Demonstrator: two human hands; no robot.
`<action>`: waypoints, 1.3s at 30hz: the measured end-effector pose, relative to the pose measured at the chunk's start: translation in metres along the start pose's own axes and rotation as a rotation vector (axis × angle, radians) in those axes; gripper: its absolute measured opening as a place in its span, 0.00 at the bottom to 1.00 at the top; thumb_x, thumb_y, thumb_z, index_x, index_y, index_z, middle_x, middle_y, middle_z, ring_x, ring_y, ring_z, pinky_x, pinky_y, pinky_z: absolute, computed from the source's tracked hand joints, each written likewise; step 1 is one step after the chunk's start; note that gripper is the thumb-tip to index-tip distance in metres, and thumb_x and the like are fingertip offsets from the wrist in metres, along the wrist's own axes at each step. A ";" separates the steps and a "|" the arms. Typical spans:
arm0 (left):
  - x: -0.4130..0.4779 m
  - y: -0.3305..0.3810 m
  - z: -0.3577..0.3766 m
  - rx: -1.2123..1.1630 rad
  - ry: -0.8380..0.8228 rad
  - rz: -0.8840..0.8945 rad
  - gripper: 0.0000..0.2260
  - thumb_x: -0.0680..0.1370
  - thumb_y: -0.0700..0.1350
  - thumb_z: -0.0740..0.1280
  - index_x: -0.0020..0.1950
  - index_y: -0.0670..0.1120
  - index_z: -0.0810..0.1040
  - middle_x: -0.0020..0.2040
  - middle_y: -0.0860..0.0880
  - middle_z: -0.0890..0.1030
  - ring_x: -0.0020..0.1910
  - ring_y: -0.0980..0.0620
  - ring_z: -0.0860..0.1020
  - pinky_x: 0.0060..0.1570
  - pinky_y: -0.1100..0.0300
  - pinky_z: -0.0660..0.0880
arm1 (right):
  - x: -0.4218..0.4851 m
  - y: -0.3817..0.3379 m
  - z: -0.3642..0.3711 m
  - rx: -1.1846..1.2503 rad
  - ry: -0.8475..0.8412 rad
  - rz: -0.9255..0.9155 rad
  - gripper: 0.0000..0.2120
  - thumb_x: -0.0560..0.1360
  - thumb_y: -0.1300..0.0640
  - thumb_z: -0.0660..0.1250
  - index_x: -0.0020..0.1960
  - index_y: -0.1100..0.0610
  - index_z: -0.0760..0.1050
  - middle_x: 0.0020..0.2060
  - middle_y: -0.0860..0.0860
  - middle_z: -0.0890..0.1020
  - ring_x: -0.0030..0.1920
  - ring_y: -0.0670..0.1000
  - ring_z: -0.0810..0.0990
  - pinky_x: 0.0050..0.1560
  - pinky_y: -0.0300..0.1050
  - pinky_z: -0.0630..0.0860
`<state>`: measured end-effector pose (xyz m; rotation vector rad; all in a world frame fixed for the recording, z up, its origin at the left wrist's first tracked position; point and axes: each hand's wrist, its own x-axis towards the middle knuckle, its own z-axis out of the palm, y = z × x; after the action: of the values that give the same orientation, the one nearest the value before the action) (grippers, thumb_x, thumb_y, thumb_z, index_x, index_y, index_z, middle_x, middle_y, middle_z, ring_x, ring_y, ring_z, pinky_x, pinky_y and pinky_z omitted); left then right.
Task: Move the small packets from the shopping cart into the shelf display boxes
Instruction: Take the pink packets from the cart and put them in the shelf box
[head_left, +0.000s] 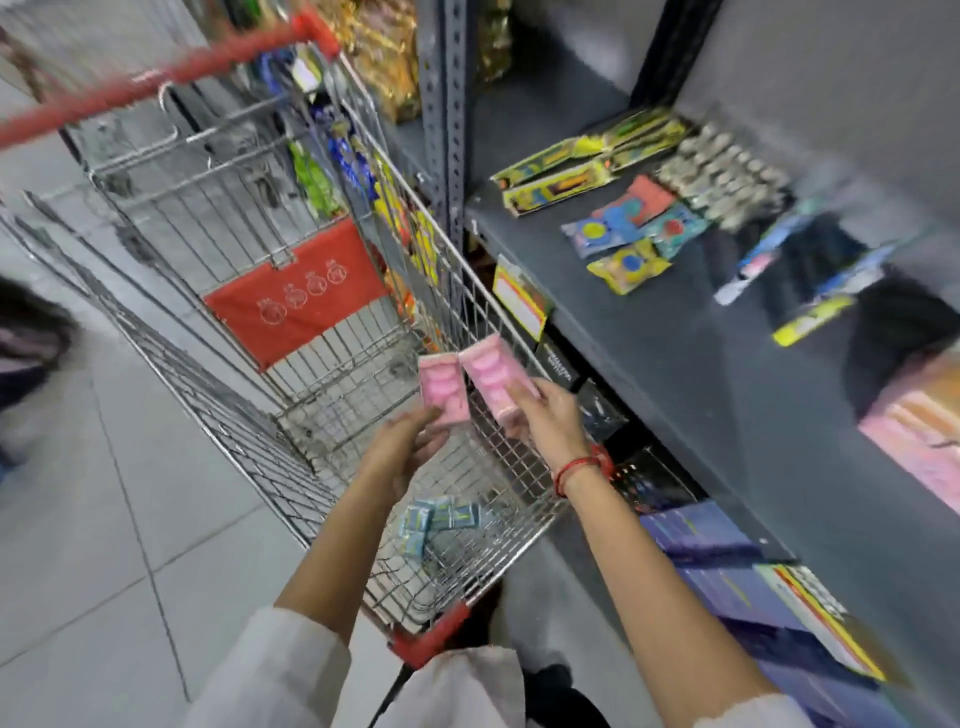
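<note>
Left hand (410, 447) pinches pink packet (439, 387), right hand (540, 421) another (498, 382), above cart (457, 312). Advise: carry level to shelf (649, 338), seat squarely.

We stand on a pale grey tiled floor (104, 519); right of it rises a dark grey metal shelving unit (649, 332) with a perforated upright (451, 104).

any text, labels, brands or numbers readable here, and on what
None can be read; the picture is motion-blurred.
Pink packets in the left hand and right hand: print only, no legible words.
Red cart flap: four white round emblems, lettering too small.
Yellow shelf tag: blurred.
Blue packets in the cart: blurred.
Shelf packets: blurred.
</note>
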<state>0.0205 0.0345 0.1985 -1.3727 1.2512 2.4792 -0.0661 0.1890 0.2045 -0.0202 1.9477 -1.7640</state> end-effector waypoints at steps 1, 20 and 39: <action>-0.008 0.004 0.011 0.001 -0.025 0.030 0.02 0.75 0.38 0.67 0.43 0.41 0.77 0.37 0.47 0.85 0.36 0.55 0.83 0.35 0.68 0.81 | -0.007 -0.008 -0.007 0.009 0.034 -0.036 0.07 0.74 0.54 0.68 0.41 0.57 0.75 0.21 0.46 0.80 0.22 0.40 0.78 0.25 0.35 0.75; -0.093 -0.042 0.289 0.429 -0.421 0.331 0.17 0.74 0.38 0.69 0.61 0.34 0.75 0.47 0.43 0.79 0.36 0.54 0.78 0.33 0.68 0.79 | -0.125 -0.084 -0.240 0.081 1.041 -0.251 0.12 0.76 0.55 0.66 0.49 0.65 0.79 0.29 0.57 0.80 0.27 0.38 0.78 0.34 0.32 0.73; -0.112 -0.077 0.392 1.184 -0.749 0.995 0.20 0.69 0.37 0.73 0.61 0.43 0.79 0.46 0.40 0.85 0.40 0.49 0.79 0.50 0.55 0.79 | -0.126 -0.072 -0.319 -0.471 1.011 -0.159 0.21 0.72 0.67 0.67 0.64 0.55 0.75 0.51 0.59 0.84 0.52 0.57 0.82 0.60 0.52 0.77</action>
<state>-0.1521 0.3835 0.3421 0.5044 2.6803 1.4439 -0.0991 0.5165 0.3251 0.6913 3.1046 -1.4656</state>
